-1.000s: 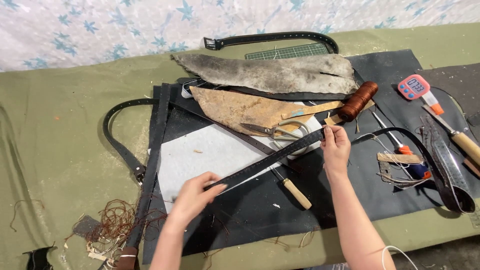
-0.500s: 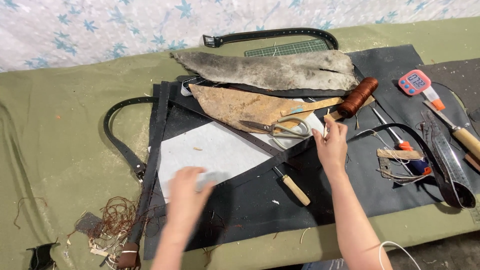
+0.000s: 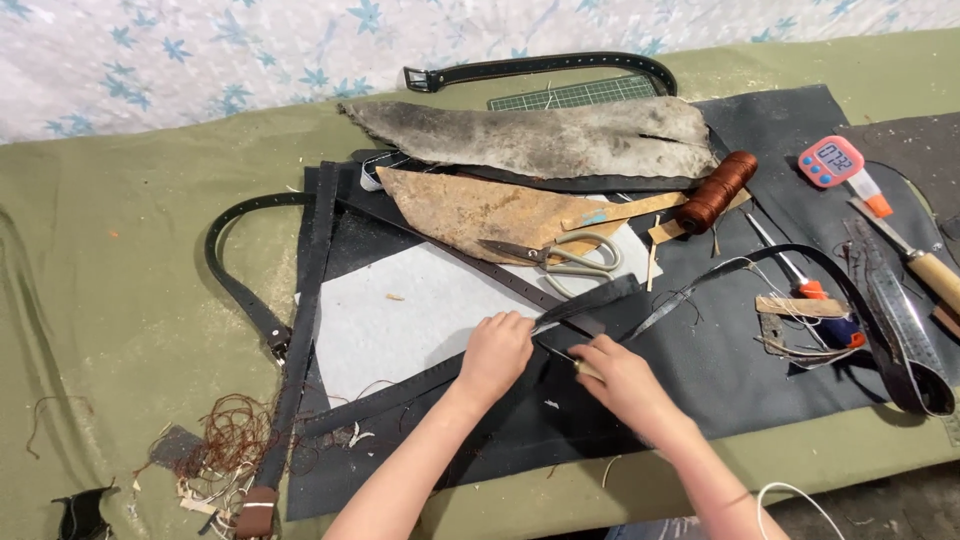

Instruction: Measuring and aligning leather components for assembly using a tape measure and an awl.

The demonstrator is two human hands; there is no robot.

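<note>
My left hand rests with curled fingers on a long black leather strip, pinching it where it crosses the black leather sheet. Just to its right, my right hand is closed around a small wooden-handled tool. The tool's thin blade points toward the strip near my left fingers. The two hands are almost touching. The strip runs diagonally from the lower left up to the right, over a white sheet.
Scissors, a tan leather piece, a grey hide and a brown thread spool lie beyond the hands. A pink timer, metal ruler and knife are at right. Tangled thread lies at left.
My right hand came down from the strip's far end and closed on the wooden-handled tool. My left hand moved right along the strip to meet it.
</note>
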